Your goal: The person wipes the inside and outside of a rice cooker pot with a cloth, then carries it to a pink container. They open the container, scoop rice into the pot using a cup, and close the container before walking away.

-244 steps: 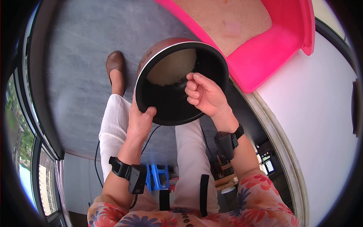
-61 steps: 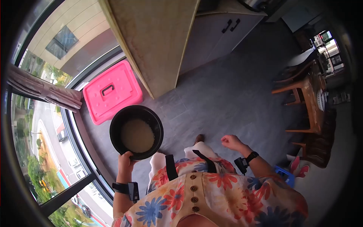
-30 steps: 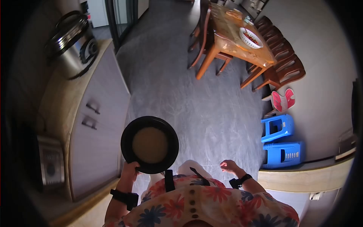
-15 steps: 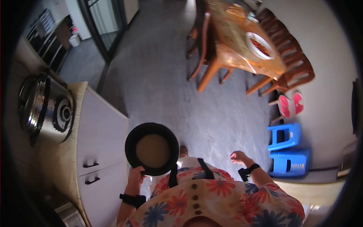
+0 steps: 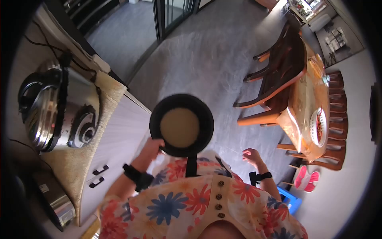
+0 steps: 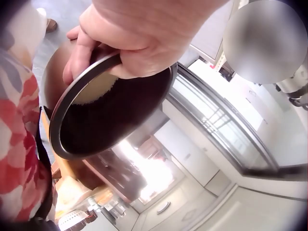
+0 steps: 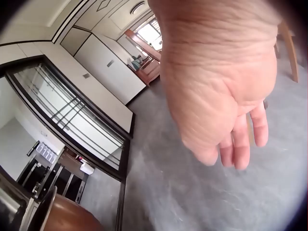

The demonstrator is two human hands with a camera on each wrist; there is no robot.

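My left hand [image 5: 149, 154] grips the rim of a rice cooker's inner pot [image 5: 207, 119], black inside, with pale rice [image 5: 179, 127] over its bottom. In the left wrist view, the left hand's [image 6: 134, 38] thumb is inside the pot's [image 6: 115, 118] rim and the fingers lie on its brown outer wall. The pot is in front of the body, over the floor. Off to the right, my right hand [image 5: 251, 156] hangs at waist height, holding nothing. Its fingers [image 7: 240, 144] are loosely bent in the right wrist view, and the pot's brown side [image 7: 72, 214] shows low at left.
At left, a steel electric pressure cooker [image 5: 87, 91] stands on a cloth-covered cabinet [image 5: 119, 139], with a metal appliance [image 5: 59, 207] nearer. Chairs [image 5: 286, 63] and a dining table [image 5: 296, 107] bearing a white basket [image 5: 324, 127] are at right, near a blue stool [image 5: 292, 203]. A glass door [image 5: 159, 20] is ahead.
Earlier, the right hand was over the pot beside an open pink rice bin; later the bin was lidded. The person has turned and walked away from it with the pot, and the pressure cooker is closer.
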